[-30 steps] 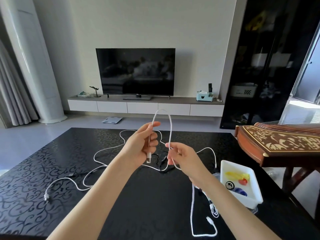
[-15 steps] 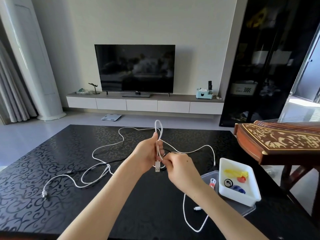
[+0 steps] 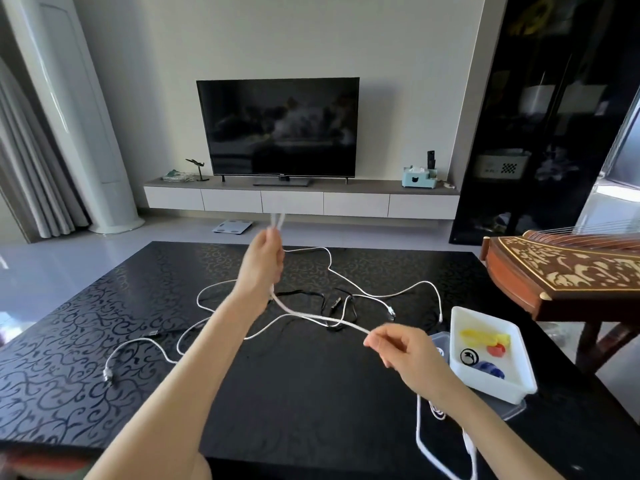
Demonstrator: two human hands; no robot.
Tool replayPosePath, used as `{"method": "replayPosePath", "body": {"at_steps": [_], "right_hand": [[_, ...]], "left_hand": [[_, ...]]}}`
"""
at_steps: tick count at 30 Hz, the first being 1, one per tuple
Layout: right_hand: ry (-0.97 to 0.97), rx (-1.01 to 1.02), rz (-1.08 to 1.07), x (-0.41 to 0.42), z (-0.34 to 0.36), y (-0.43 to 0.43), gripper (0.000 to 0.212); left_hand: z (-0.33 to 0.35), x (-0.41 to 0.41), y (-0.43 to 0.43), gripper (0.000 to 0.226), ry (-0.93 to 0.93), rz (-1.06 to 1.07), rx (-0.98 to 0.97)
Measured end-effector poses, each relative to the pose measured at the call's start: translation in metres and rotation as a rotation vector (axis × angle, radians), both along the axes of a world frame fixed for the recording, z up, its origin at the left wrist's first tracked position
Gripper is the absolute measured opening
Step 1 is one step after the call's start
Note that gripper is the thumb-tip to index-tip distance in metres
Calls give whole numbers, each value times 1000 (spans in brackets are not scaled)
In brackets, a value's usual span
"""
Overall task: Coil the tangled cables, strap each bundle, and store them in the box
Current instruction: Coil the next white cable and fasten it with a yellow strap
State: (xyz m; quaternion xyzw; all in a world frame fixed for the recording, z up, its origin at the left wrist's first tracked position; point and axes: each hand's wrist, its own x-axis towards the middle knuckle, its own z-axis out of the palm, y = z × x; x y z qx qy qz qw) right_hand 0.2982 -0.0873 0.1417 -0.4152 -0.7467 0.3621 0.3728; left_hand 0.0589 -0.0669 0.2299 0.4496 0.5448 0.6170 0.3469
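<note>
My left hand [image 3: 260, 263] is raised over the middle of the black table [image 3: 311, 393] and grips a folded loop of a white cable [image 3: 313, 317], whose bend sticks up above the fingers. From that hand the cable runs down and right to my right hand [image 3: 403, 348], which pinches it near the white box [image 3: 519, 384]. The cable's tail hangs below my right wrist. Another white cable [image 3: 138, 344] and a black cable [image 3: 341, 308] lie loose on the table. The box holds coloured straps [image 3: 485, 337].
A clear lid [image 3: 438, 337] lies under the box's left side. A brown inlaid zither [image 3: 568, 271] stands on its frame at the table's right edge. Beyond the table are a TV [image 3: 278, 126], a low cabinet and a dark glass cupboard [image 3: 554, 116].
My hands, together at the cable half a second ago, have drawn apart: the left rose with the folded loop, the right slid down and right along the cable toward the box.
</note>
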Motion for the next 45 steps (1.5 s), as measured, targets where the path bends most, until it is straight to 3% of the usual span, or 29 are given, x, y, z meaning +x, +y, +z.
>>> {"method": "replayPosePath", "body": {"at_steps": [2, 7, 11, 13, 17, 19, 23, 25, 31, 35, 39, 45], "right_hand": [[-27, 216, -24, -7, 19, 2, 15], [-47, 521, -230, -24, 60, 10, 27], [-28, 491, -342, -36, 66, 14, 33], [-134, 520, -364, -32, 69, 18, 29], [-537, 634, -306, -9, 75, 26, 18], [-482, 540, -245, -4, 76, 24, 18], [-97, 248, -216, -14, 78, 19, 24], [-6, 159, -219, -20, 78, 18, 26], [99, 154, -272, -31, 73, 20, 23], [99, 218, -314, -32, 72, 22, 22], [63, 207, -284, -30, 70, 25, 21], [88, 136, -288, -26, 65, 34, 15]], "left_hand": [[-15, 15, -7, 35, 318, -34, -47], [-38, 42, -33, 57, 260, -406, -172], [-52, 54, -35, 35, 461, -385, -130], [-53, 56, -35, 29, 396, -405, -124], [-49, 46, -34, 36, 292, -425, -112], [-49, 44, -34, 34, 264, -467, -114], [-55, 53, -35, 32, 289, -505, -105], [-57, 58, -33, 32, 243, -497, -88], [-55, 67, -37, 26, 70, -592, -114], [-58, 71, -39, 24, 281, -556, -96], [-63, 71, -40, 25, 308, -617, -124], [-63, 73, -37, 29, 115, -550, -99]]}}
